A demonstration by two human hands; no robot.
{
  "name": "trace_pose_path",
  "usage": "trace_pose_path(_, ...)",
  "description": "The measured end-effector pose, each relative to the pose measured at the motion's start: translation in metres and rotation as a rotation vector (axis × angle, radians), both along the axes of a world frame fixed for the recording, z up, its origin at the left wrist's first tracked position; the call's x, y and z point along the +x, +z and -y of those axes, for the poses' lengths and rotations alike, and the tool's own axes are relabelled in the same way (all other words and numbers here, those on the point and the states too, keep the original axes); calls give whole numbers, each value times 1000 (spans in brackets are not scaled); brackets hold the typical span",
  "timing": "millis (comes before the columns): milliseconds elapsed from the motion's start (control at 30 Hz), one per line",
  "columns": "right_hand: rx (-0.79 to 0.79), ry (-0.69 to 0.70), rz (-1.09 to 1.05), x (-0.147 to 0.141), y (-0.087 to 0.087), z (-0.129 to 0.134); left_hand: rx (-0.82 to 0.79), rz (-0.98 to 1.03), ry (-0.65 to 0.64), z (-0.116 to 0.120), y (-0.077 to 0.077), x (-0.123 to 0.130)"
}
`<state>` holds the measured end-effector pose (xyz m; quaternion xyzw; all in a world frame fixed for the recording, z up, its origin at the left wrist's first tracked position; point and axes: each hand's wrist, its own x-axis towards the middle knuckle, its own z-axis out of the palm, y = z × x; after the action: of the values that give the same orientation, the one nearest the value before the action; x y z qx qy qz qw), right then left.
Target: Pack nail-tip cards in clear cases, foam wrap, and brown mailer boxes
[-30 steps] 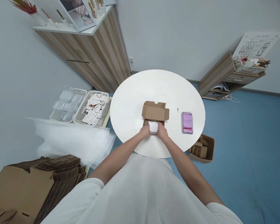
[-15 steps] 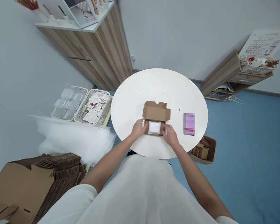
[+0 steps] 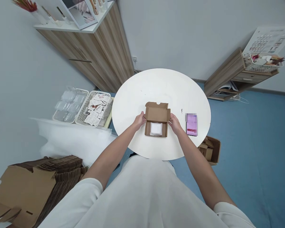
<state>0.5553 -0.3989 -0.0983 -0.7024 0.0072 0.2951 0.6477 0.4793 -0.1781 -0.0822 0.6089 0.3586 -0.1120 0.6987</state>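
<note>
A small brown cardboard box [image 3: 147, 129] stands on the white round table [image 3: 159, 148] with its lid up and tilted back. Inside it lies a white wrapped packet [image 3: 156, 129], its contents hidden. At the lid's left edge, my left hand [image 3: 139, 121] pinches the side flap. On the opposite side my right hand [image 3: 175, 123] has its fingers on the right side flap of the lid. A phone [image 3: 192, 124] with a blurred pink-purple screen lies on the table to the right.
Left of the table are a basket of printed cards [image 3: 96, 109], a basket of clear plastic packs [image 3: 70, 104], white sheets [image 3: 73, 136] and stacked flat cardboard boxes [image 3: 26, 186]. A carton of folded boxes [image 3: 210, 150] sits on the floor at right.
Both hands have moved from the sides of the box's lower part up to the lid's side flaps. The left flap is now bent in. The packet remains in the box.
</note>
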Motion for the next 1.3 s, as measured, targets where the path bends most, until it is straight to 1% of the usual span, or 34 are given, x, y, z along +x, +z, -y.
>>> trace_pose_path(67, 64, -14, -22, -1, 4, -5, 0, 30, -22, 2, 1, 0)
trace_pose_path(133, 119, -10, -23, 1, 10, -7, -8, 75, -16, 2, 1, 2)
trace_pose_path(200, 162, 17, -9, 4, 14, -5, -29, 131, 1, 1, 1, 5)
trace_pose_path(267, 176, 44, 7, 5, 15, -1, -41, 170, -10, -1, 1, 6)
trace_pose_path(333, 147, 49, 10, 4, 13, 6, -25, 179, -53, -4, 0, 4)
trace_pose_path(467, 53, 60, 0, 2, 6, 20, 61, 150, -130, -9, -4, -5)
trace_pose_path(533, 18, 81, -4, 3, 6, 24, 94, 133, -161, -12, -5, -8)
trace_pose_path(700, -54, 155, -8, 4, 17, 24, 97, 95, -254, -17, -1, -7)
trace_pose_path(867, -212, 201, 29, 5, 31, 24, 101, 57, -360, -21, 9, -9)
trace_pose_path(1000, -287, 307, 9, 10, 39, 26, 123, 13, -444, -23, 18, -12)
trace_pose_path(1100, -343, 366, -42, 11, 42, 26, 100, -36, -483, -21, 24, -15)
trace_pose_path(1167, -361, 395, -91, 10, 42, 25, 65, -62, -506, -18, 26, -17)
trace_pose_path(1300, -307, 430, -213, 2, 43, 23, 48, -116, -528, -12, 24, -21)
